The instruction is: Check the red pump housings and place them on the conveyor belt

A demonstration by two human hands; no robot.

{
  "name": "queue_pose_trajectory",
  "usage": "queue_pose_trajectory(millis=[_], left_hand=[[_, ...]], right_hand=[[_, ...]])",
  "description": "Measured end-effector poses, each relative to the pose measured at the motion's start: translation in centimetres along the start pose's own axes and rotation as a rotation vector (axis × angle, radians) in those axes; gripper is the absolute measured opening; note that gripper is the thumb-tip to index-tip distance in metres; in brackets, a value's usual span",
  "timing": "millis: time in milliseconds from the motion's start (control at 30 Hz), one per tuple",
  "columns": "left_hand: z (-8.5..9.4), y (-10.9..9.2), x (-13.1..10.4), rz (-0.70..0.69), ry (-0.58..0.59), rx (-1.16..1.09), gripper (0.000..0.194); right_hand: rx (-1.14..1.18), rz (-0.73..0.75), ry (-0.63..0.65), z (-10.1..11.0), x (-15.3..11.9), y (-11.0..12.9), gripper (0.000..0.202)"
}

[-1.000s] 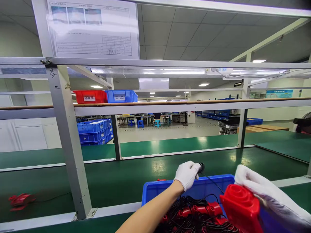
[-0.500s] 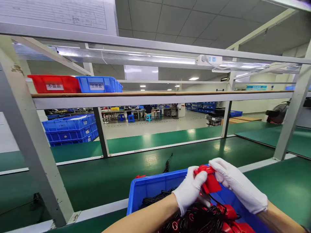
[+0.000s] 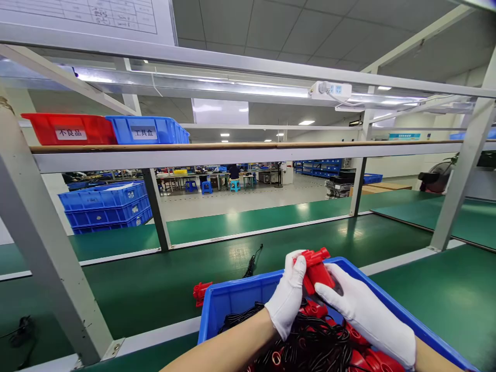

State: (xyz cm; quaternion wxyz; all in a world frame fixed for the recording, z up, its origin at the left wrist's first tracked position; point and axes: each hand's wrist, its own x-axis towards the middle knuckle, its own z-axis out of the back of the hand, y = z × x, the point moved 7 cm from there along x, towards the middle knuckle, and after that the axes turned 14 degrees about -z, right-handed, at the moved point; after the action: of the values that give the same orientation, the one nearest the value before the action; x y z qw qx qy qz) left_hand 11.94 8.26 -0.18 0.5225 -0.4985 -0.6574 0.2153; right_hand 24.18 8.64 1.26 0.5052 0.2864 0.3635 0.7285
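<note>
A red plastic part (image 3: 318,273) with a short tube along its top is held above a blue bin (image 3: 248,283). My left hand (image 3: 289,294), in a white glove, grips its left side between thumb and fingers. From the right, my gloved right hand (image 3: 360,305) closes around the lower end of the same part. Below both hands, the bin holds a tangle of black cables (image 3: 310,343) mixed with several similar red parts (image 3: 377,359). Another red part (image 3: 202,293) lies on the green surface just outside the bin's left corner.
A coiled black cable (image 3: 251,262) lies on the green bench (image 3: 147,289) behind the bin. Metal posts (image 3: 461,175) stand on both sides. A red tray (image 3: 73,129) and a blue tray (image 3: 149,130) sit on the shelf above; stacked blue crates (image 3: 106,206) are at the back left.
The red part has moved left and slightly up, and turned so its tube shows. My right hand has shifted from its top to its lower right side. The view has shifted slightly.
</note>
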Motion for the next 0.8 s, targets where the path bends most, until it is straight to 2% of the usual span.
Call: queue_pose_trajectory(millis=[167,300,800], left_hand=[[-0.9,-0.4,0.2,0.03,0.04,-0.237,0.052],[-1.3,-0.5,0.2,0.087,0.01,-0.368,0.056],[-1.7,0.0,0.0,0.165,0.071,-0.393,0.063]], right_hand=[[-0.124,-0.038,-0.167,0.7,-0.8,0.0,0.055],[-0.237,-0.018,-0.259,0.9,-1.3,0.1,0.057],[-0.347,0.081,-0.35,1.3,-2.1,0.8,0.051]])
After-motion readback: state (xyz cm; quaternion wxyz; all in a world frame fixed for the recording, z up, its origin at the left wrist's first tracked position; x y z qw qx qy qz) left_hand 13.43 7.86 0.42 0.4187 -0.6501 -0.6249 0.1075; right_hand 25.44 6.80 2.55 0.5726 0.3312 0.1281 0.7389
